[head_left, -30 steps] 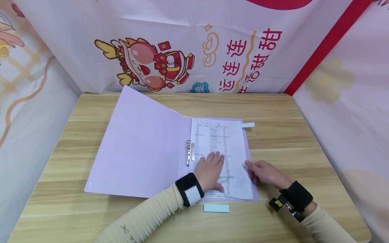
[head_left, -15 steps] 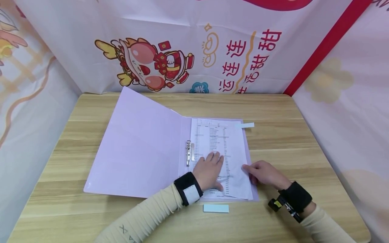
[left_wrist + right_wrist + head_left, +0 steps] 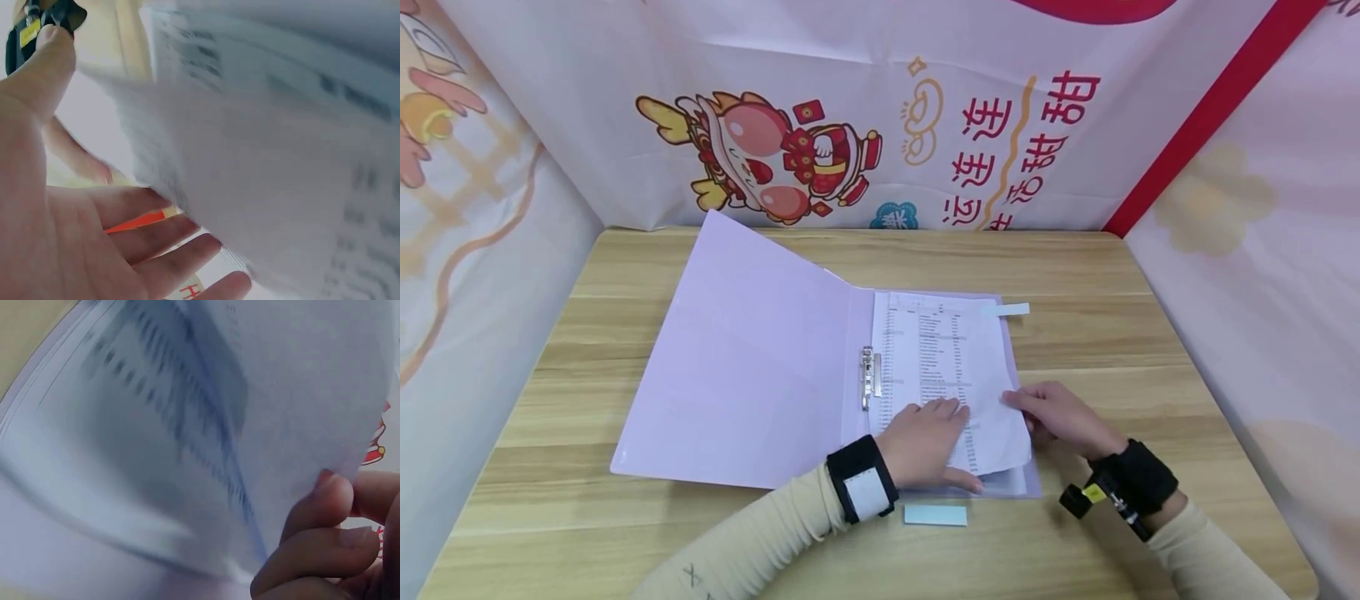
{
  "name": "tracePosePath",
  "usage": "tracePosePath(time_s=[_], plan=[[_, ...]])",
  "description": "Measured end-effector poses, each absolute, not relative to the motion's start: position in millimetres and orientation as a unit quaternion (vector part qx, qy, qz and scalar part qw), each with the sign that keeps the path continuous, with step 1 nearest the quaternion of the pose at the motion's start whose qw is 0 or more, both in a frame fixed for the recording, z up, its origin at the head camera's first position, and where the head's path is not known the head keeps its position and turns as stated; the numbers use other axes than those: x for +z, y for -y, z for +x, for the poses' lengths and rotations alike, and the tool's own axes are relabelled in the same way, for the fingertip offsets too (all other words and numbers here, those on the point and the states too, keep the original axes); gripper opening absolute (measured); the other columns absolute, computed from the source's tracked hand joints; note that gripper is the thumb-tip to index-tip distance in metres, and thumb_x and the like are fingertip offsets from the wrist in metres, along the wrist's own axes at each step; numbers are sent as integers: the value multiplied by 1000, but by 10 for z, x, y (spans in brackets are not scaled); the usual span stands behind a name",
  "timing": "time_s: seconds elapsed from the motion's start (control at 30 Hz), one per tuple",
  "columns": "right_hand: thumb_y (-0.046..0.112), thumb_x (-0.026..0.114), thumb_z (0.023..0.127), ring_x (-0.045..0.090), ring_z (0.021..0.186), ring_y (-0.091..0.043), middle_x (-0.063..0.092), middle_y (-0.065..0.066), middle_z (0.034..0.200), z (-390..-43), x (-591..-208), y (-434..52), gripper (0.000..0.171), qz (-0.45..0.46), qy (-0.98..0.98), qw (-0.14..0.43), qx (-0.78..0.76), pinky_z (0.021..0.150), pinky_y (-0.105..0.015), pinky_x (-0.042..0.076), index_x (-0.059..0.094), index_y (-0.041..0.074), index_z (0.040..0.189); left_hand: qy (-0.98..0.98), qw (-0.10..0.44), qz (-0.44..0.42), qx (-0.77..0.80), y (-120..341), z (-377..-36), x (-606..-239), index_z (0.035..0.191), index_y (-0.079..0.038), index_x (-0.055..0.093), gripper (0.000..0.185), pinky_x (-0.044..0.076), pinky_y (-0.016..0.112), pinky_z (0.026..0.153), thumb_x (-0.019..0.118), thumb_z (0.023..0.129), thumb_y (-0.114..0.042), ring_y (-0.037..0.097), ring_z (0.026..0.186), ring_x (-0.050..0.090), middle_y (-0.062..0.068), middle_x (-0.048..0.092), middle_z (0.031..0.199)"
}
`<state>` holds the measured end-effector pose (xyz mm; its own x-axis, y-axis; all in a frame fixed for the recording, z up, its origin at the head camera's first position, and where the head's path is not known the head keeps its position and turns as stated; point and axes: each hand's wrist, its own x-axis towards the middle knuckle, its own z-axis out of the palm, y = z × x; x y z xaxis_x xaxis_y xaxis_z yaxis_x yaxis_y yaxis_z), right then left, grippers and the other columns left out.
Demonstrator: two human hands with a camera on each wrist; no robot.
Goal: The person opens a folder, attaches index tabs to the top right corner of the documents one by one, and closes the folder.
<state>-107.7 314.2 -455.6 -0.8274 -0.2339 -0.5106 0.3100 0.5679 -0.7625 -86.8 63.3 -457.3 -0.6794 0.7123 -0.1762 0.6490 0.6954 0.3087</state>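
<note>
An open lilac folder (image 3: 737,375) lies on the wooden table, its metal clip (image 3: 868,377) at the spine. A stack of printed sheets (image 3: 936,350) rests on its right half. My left hand (image 3: 925,442) lies flat on the lower part of the sheets, fingers straight; in the left wrist view my palm (image 3: 94,237) is under blurred paper (image 3: 281,156). My right hand (image 3: 1052,417) pinches the right edge of the top sheet, whose lower right corner is lifted and curled. In the right wrist view my fingertips (image 3: 328,494) grip the sheet (image 3: 187,425).
A pale blue label strip (image 3: 936,515) lies on the table just in front of the folder. A second strip (image 3: 1011,310) sticks out at the folder's upper right. Printed cloth walls (image 3: 880,117) close in the table (image 3: 1150,333) on three sides.
My right hand has taken the top sheet's right edge and raised its lower corner off the stack. My left hand has slid a little nearer and to the right on the page.
</note>
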Motion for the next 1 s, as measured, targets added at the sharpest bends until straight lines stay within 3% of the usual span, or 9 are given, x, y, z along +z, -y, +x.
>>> tracePosePath(time_s=[0.23,0.43,0.57,0.67,0.8,0.9,1.0], plan=[[39,54,105,37,50,-11,40,3,60,-1107,-4507,-3056,44,33,-808,285,-515,50,-21,29,59,8,75,-911,143,371,112,-649,-791,-4524,150,-8,50,93,50,43,103,68,84,-70,26,140,47,10,49,154],[42,52,106,39,54,-12,42,2,64,-1121,-4477,-2971,44,42,-795,273,-540,51,-22,29,54,10,76,-906,131,382,129,-629,-765,-4493,143,-9,58,66,55,36,91,62,97,-56,22,123,61,8,61,140],[46,47,107,41,56,-11,46,1,66,-1128,-4495,-2927,47,45,-778,273,-563,50,-21,27,54,9,79,-897,153,383,160,-590,-773,-4476,143,-8,58,52,56,33,88,58,103,-42,19,117,64,7,64,135],[45,44,108,43,57,-11,49,1,69,-1138,-4512,-2902,46,50,-766,277,-578,49,-21,27,56,6,85,-892,173,364,205,-551,-792,-4475,142,-6,59,44,55,27,78,58,104,-30,12,100,66,5,69,124],[35,37,109,45,58,-11,52,1,71,-1161,-4542,-2884,40,60,-748,279,-599,48,-21,28,56,6,88,-882,183,319,295,-489,-825,-4486,121,-4,69,25,46,21,54,57,101,-14,6,64,55,0,65,86],[26,34,107,45,57,-11,51,0,71,-1176,-4570,-2881,35,62,-737,276,-614,47,-22,28,53,7,84,-875,176,293,344,-440,-839,-4476,108,-5,68,15,44,21,46,56,98,-9,6,54,52,-4,56,72],[20,35,104,44,55,-11,50,0,69,-1194,-4593,-2872,31,60,-735,273,-618,47,-22,27,52,7,82,-874,168,273,365,-387,-834,-4451,108,-6,68,15,45,21,46,58,97,-10,6,53,53,-7,57,71]])
